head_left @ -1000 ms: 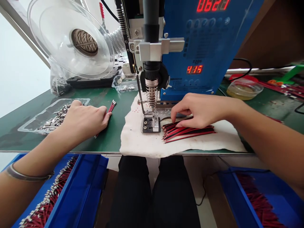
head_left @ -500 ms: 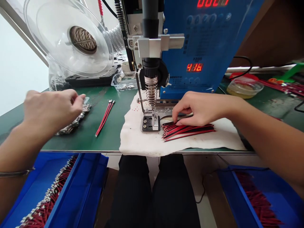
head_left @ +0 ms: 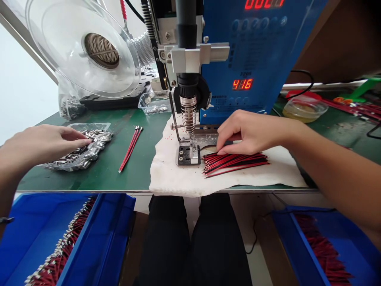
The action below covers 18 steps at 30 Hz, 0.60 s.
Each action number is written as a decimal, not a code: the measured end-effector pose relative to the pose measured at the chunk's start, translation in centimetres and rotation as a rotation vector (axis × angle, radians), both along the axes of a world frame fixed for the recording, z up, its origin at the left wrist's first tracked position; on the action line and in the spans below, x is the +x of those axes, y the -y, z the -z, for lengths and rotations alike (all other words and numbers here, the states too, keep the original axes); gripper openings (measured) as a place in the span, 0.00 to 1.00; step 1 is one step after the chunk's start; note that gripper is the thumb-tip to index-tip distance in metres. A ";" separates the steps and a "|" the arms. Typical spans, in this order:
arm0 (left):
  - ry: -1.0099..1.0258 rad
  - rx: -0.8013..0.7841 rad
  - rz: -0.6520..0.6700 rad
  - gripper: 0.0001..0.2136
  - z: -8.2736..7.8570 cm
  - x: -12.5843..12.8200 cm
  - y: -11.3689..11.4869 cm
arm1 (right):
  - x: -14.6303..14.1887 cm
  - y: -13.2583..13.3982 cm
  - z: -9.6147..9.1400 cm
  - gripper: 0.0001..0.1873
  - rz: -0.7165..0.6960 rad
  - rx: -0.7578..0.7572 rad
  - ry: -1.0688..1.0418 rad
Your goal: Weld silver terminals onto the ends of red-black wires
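Observation:
My left hand (head_left: 56, 141) is over a clear plastic tray (head_left: 108, 127) filled with small shiny metal parts (head_left: 97, 147). Its thumb and forefinger are a little apart at the parts, and no part shows between them. My right hand (head_left: 241, 135) pinches at the upper side of a bundle of red and black wires (head_left: 235, 163), which lies on a white cloth (head_left: 175, 180). Left of the bundle is the small metal fixture (head_left: 189, 155), under the spring-wrapped tip (head_left: 188, 115) of a soldering machine (head_left: 247, 59). A few red wires with metal ends (head_left: 131, 149) lie between tray and cloth.
A large clear spool (head_left: 59, 51) stands at the back left, near a small clear box (head_left: 154, 105). To the right is a round tub (head_left: 305, 111). Blue bins with wires, one left (head_left: 110, 230) and one right (head_left: 357, 234), stand below the table edge.
My left hand has moved left and down onto the tray of metal parts, and its fingers have parted. My right hand stays at the wire bundle. The view has shifted slightly.

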<state>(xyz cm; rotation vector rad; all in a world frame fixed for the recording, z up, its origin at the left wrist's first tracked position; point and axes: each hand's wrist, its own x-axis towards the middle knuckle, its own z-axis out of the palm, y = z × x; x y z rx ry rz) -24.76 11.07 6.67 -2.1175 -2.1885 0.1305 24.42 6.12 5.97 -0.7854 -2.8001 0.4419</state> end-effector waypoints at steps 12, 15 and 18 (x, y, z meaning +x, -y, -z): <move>0.023 -0.084 -0.211 0.26 -1.3 3.9 1.9 | -0.2 0.3 0.0 0.08 0.007 0.006 -0.058; 0.061 -0.076 -0.261 0.24 -1.4 4.4 2.1 | -0.3 0.3 0.0 0.09 0.001 0.020 -0.078; 0.080 -0.061 -0.281 0.23 -1.6 5.1 2.5 | -0.3 0.4 0.0 0.09 -0.001 0.027 -0.086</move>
